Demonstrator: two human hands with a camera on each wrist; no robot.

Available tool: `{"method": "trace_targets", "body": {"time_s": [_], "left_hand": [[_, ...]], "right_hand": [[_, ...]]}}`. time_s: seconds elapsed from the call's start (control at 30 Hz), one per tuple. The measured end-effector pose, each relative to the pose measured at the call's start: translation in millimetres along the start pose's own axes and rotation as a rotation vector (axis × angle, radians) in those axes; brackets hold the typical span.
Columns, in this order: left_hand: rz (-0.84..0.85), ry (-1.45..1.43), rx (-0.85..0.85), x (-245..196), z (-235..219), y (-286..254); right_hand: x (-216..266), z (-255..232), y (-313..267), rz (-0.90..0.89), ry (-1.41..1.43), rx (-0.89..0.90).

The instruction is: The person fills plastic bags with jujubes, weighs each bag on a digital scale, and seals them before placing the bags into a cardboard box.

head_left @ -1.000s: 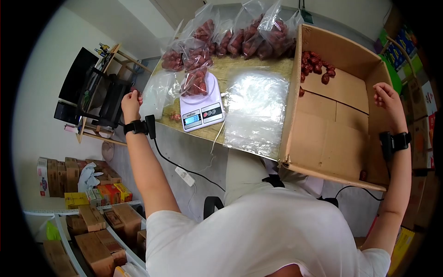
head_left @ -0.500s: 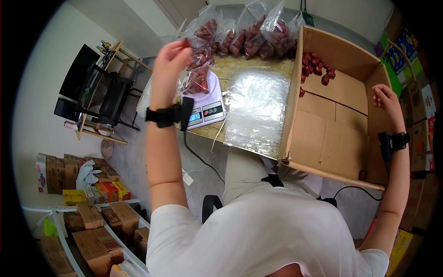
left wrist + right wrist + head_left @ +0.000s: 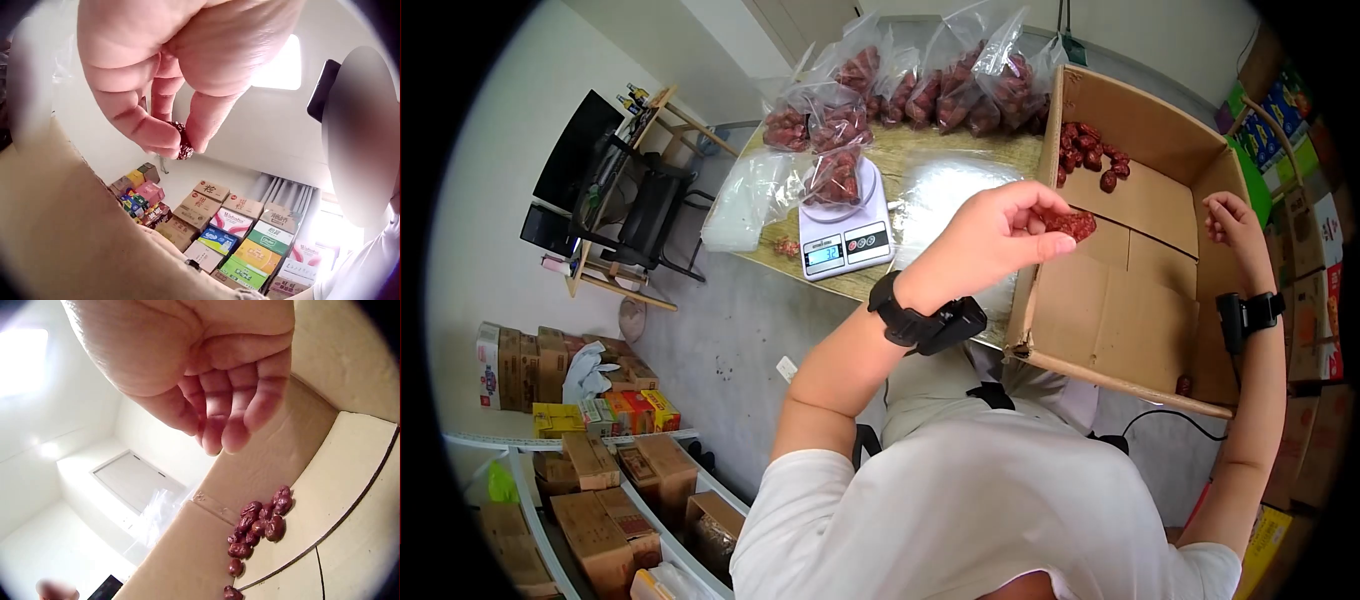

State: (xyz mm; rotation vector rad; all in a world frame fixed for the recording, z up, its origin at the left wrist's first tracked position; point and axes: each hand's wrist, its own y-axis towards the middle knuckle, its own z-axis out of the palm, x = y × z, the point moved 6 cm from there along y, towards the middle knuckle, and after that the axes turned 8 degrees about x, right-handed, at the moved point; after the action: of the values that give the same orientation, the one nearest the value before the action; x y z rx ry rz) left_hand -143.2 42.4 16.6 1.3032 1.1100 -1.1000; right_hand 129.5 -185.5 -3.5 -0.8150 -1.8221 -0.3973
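My left hand [image 3: 990, 240] pinches a wrinkled red date [image 3: 1072, 226] between thumb and fingers, over the left side of a big cardboard box [image 3: 1165, 265]. The left wrist view shows the date [image 3: 184, 142] partly hidden at the fingertips. By the box's right wall my right hand [image 3: 1236, 225] hangs with loosely curled fingers and holds nothing. Several loose dates [image 3: 265, 522] lie in the box's far left corner, and a single date [image 3: 1184, 384] sits at its near edge. A clear bag of dates [image 3: 836, 180] rests on a white kitchen scale [image 3: 847, 232] with a lit display.
Several filled bags of dates [image 3: 940, 95] line the back of the table. Flat clear bags [image 3: 925, 178] are stacked beside the box, partly behind my left arm, and more plastic [image 3: 745, 212] lies left of the scale. Cartons [image 3: 595, 480] stand at the lower left.
My left hand has swung from left of the scale, past the bag, rightward to the box with the date in it. The scale's reading has dropped. My right hand has barely moved.
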Motion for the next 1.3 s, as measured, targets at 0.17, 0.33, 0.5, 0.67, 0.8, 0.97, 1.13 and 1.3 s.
{"method": "trace_targets", "body": {"time_s": [0.17,0.33,0.5,0.67,0.8,0.97,1.13,1.3], "left_hand": [[-0.036,0.092,-0.041,-1,-2,3],[-0.104,0.188,0.056,-7,7,25],[0.126,0.005,-0.187,-19,-5,40],[0.135,0.082,-0.430,-27,-45,6],[0.230,0.264,-1.015,-14,-124,-62],[0.274,0.292,-1.636,18,-204,-169],[0.238,-0.357,-1.528,79,-250,-194],[0.312,-0.659,-1.353,137,-298,-189]], "right_hand": [[-7,-4,3,-0.019,-0.001,0.021],[-3,-3,3,-0.036,-0.032,0.025],[3,1,-3,-0.024,-0.005,0.010],[7,3,-6,-0.042,0.017,0.008],[8,5,-5,-0.054,0.022,0.010],[8,8,-4,-0.046,0.051,0.013],[3,5,0,-0.051,0.033,0.036],[-7,-3,7,-0.049,0.013,0.066]]}}
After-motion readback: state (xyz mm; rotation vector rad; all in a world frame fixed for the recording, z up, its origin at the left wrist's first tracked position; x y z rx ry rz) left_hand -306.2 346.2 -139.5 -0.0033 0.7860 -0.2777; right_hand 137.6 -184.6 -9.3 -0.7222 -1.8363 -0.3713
